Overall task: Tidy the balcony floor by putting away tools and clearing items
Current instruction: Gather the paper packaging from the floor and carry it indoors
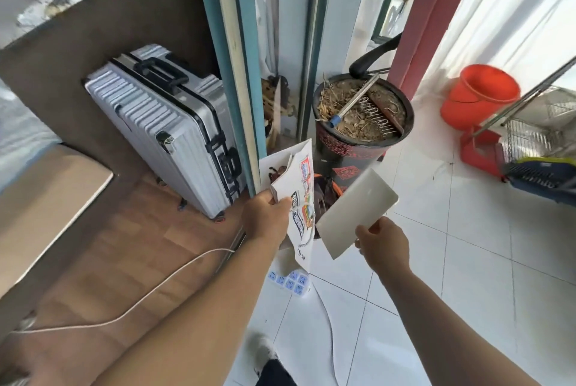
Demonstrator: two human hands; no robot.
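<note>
My left hand point(265, 217) grips a folded white printed paper point(299, 198) with coloured pictures; dry brown debris lies in its fold near the top. My right hand point(381, 243) holds a plain white card point(355, 214) by its lower corner, tilted up to the left, close beside the paper. Both are held above the white tiled floor, in front of a dark flowerpot point(346, 155) filled with dry soil, a metal rod with a blue tip point(352, 105) and a coiled wire tool point(377, 116).
A silver suitcase point(162, 126) stands at the left by the teal door frame point(237, 73). A white power strip with blue sockets point(290, 281) and its cable lie on the floor below my hands. An orange bucket point(480, 95), red stand and wire rack point(536, 133) are at the right.
</note>
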